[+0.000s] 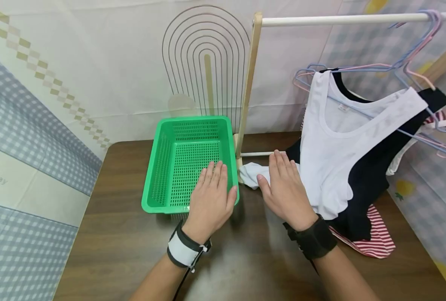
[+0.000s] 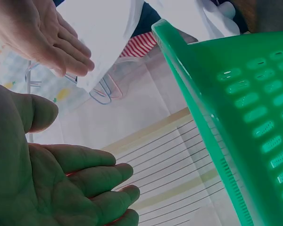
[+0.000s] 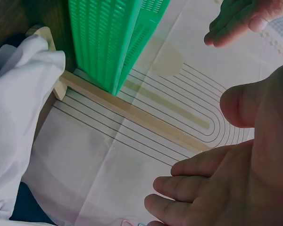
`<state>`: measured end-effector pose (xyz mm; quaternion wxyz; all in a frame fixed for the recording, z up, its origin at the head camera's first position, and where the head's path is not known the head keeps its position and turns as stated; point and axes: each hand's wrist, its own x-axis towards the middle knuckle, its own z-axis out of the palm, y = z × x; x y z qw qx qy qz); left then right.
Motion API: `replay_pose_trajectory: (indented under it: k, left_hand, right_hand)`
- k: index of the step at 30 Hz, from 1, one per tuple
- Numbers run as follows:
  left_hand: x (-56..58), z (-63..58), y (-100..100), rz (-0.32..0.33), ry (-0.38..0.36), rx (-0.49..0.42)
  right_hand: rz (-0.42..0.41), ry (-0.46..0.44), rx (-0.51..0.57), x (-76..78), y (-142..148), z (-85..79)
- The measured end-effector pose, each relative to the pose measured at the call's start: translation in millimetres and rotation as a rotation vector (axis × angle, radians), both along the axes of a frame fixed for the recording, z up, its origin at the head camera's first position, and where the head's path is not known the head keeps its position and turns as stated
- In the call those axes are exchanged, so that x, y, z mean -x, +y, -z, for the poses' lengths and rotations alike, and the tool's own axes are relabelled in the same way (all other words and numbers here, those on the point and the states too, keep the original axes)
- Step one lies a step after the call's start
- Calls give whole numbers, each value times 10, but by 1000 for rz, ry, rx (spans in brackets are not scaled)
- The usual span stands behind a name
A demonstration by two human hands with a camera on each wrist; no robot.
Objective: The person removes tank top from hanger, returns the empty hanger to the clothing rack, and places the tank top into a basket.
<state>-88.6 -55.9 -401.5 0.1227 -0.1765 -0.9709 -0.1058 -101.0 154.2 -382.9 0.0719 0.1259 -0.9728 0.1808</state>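
My left hand (image 1: 211, 196) hovers over the near right corner of a green plastic basket (image 1: 152, 167), fingers straight and palm down, holding nothing. To its right, my right hand (image 1: 285, 188) is also held out with straight fingers and holds nothing. Beyond and beside the right hand hangs a white tank top (image 1: 324, 159) on a blue hanger (image 1: 411, 54). A black garment (image 1: 366, 179) hangs behind it. White cloth (image 1: 250, 174) lies at the foot of the rack, partly hidden by the right hand. In the left wrist view, the basket (image 2: 212, 108) stands beside the left fingers.
A clothes rack with a wooden post (image 1: 250, 83) and white rail (image 1: 339, 20) stands on the brown table (image 1: 114, 234). Red-and-white striped fabric (image 1: 381, 234) shows below the black garment. Pink hangers (image 1: 419, 75) share the rail. Patterned cloth (image 1: 125, 62) covers the wall behind.
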Motion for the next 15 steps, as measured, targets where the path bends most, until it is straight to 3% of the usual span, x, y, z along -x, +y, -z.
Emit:
replay_pose_trajectory:
  k: [8, 15]
  left_hand:
    - [-34, 54, 15, -8, 13, -3]
    - [-79, 183, 18, 1, 107, -18]
  right_hand:
    - [3, 74, 1, 10, 84, -54]
    - [-1, 203, 45, 44, 212, -147]
